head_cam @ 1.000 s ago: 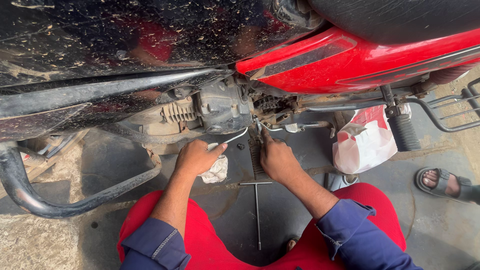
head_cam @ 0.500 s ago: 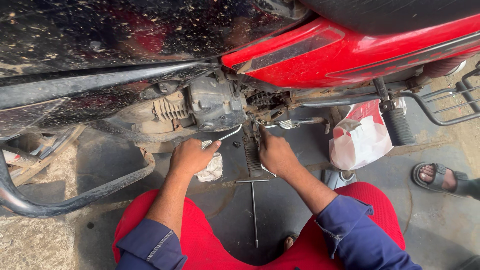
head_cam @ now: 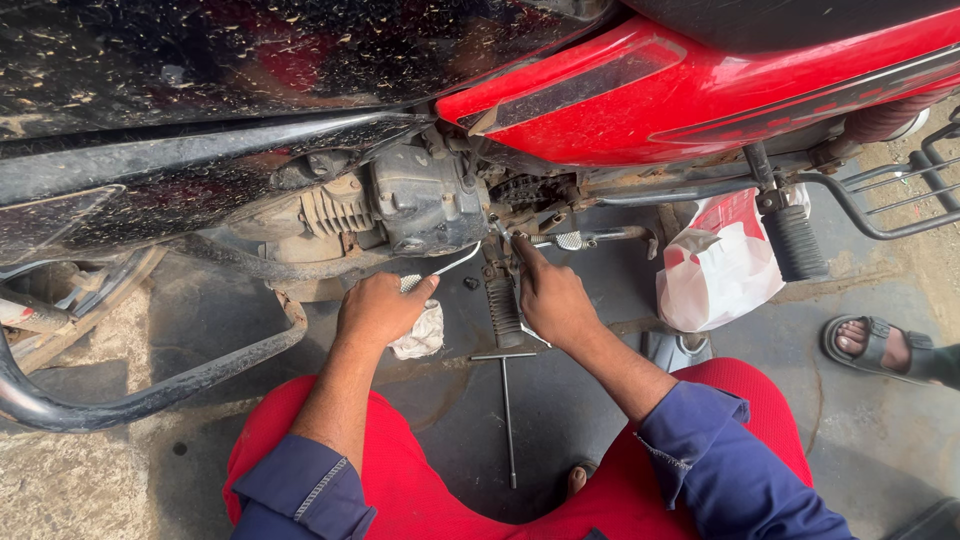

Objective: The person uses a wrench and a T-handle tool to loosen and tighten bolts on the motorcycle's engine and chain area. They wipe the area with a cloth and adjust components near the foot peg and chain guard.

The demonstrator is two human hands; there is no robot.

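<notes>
A red and black motorcycle (head_cam: 700, 90) stands over me, its grey engine (head_cam: 420, 205) at the middle. My left hand (head_cam: 380, 308) is closed around a slim metal tool (head_cam: 450, 265) that points up to the engine's underside, and a white rag (head_cam: 420, 335) lies under that hand. My right hand (head_cam: 550, 295) reaches up beside the chain sprocket (head_cam: 520, 190), its index finger pressed against the parts near the gear lever (head_cam: 585, 238). Whether it grips anything is hidden. A black footrest (head_cam: 503, 308) hangs between my hands.
A T-handle wrench (head_cam: 507, 400) lies on the concrete between my red-trousered knees. A white and red plastic bag (head_cam: 715, 265) sits at the right. Another person's sandalled foot (head_cam: 875, 345) is at the far right. A black crash bar (head_cam: 120, 395) curves at the left.
My view has shifted slightly, so the bike sits a little higher and further left. Both hands stay at the engine's underside, the right index finger reaching further up.
</notes>
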